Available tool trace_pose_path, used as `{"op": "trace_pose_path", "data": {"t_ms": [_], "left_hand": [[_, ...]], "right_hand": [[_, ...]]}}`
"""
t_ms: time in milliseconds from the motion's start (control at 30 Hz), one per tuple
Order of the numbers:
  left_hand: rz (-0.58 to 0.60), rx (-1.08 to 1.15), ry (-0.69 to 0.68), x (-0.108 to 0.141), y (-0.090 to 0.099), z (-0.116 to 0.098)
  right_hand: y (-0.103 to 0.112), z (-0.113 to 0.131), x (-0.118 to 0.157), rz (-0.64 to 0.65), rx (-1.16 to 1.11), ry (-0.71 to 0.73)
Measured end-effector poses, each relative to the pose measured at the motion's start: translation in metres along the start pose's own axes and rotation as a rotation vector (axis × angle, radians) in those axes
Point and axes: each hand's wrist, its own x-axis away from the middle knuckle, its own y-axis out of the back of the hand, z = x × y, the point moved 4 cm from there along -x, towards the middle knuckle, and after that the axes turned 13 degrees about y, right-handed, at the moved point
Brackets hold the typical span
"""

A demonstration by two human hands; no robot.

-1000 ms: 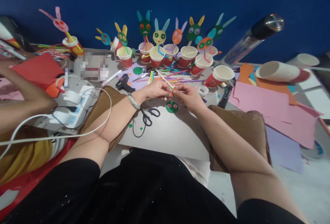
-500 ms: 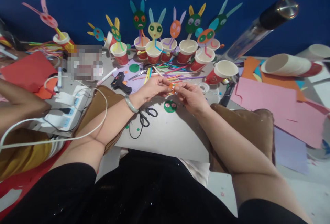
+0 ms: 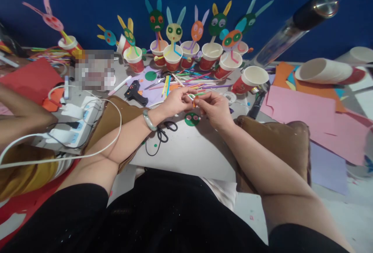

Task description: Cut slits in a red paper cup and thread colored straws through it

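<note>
In the middle of the table, my left hand (image 3: 177, 101) and my right hand (image 3: 216, 108) meet with fingertips almost touching. My right thumb and finger pinch a small orange paper piece (image 3: 195, 102). A thin white strip (image 3: 191, 96) curves at my left fingertips, which are closed on it; where it ends is hidden. Just below them lies a green paper disc face (image 3: 191, 119) with pink eyes. Black-handled scissors or a looped black cord (image 3: 163, 133) lie by my left wrist. Behind my left hand are a black glue gun (image 3: 136, 93) and scattered colourful pipe cleaners (image 3: 192, 80).
Red-and-white paper cups (image 3: 173, 59) with paper bunny faces line the back wall. A clear bottle with a black cap (image 3: 279, 37) leans at the right. Coloured paper (image 3: 303, 105) covers the right side. A power strip (image 3: 84, 123) and another person's arm (image 3: 26, 115) are at left.
The small orange piece, earlier between both hands' fingertips, now sits tilted in my right fingers. A white strip now shows curving at my left fingertips.
</note>
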Motion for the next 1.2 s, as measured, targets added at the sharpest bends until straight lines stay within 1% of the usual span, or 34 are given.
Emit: {"op": "trace_pose_path", "data": {"t_ms": [133,233,333,400,467,533,600,867,1200], "left_hand": [[0.058,0.023,0.059,0.003,-0.002,0.002],[0.108,0.057,0.122,0.005,-0.001,0.002],[0.092,0.112,0.136,0.005,0.001,0.000],[0.067,0.157,0.125,0.004,0.004,-0.002],[0.053,0.186,0.126,0.005,0.005,-0.004],[0.053,0.187,0.143,0.006,0.005,-0.005],[0.061,0.178,0.159,0.006,0.005,-0.005],[0.061,0.146,0.200,0.007,0.006,-0.006],[0.100,0.113,0.181,0.010,0.006,-0.008]], "right_hand": [[0.003,0.002,-0.002,-0.040,-0.001,0.045],[0.009,0.003,-0.007,-0.101,-0.004,0.071],[0.015,0.000,-0.011,-0.151,-0.012,0.050],[0.015,-0.002,-0.011,-0.133,-0.039,0.027],[0.012,-0.003,-0.010,-0.079,-0.075,0.000],[0.007,-0.004,-0.008,-0.022,-0.095,-0.021],[0.004,-0.003,-0.005,0.007,-0.093,-0.037],[0.001,-0.003,-0.003,0.011,-0.118,-0.052],[0.002,-0.009,-0.003,0.022,-0.112,-0.046]]}}
